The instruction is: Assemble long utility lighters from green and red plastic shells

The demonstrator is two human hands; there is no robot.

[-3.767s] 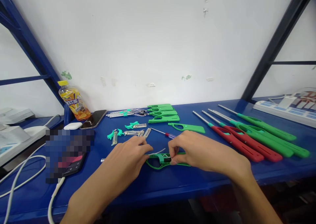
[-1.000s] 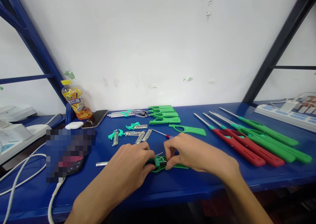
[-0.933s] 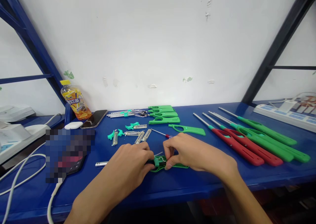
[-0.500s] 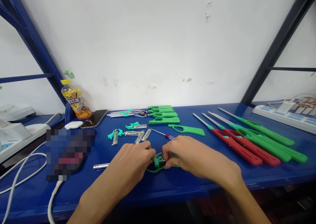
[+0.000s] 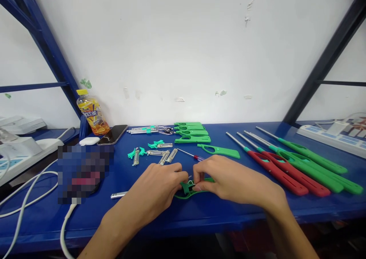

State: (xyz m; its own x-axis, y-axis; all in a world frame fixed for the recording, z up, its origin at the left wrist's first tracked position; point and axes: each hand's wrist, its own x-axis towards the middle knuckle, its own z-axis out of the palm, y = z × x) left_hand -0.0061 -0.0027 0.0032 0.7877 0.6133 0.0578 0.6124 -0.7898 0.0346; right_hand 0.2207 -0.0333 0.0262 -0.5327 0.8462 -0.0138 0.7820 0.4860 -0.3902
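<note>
My left hand is closed in a pinch at the green trigger piece of an opened stick lighter. Opposite it, my right hand pinches the small black igniter beside that trigger, its fingertips partly hiding it. Beneath both hands lies the lighter's green handle half on the blue table, with a thin wire showing near the trigger. A silver metal tube pokes out left of my left forearm. Just beyond the hands rest a screwdriver and several clear fuel tanks.
Several red and green lighters lie at the right. Green handle shells and metal tubes line the back. At the left are a drink bottle, a phone, a blurred device and a white cable.
The whole view has shifted slightly. The green trigger piece has tilted between my fingers, and my left fingertips sit higher over it. Both hands stay at the handle half.
</note>
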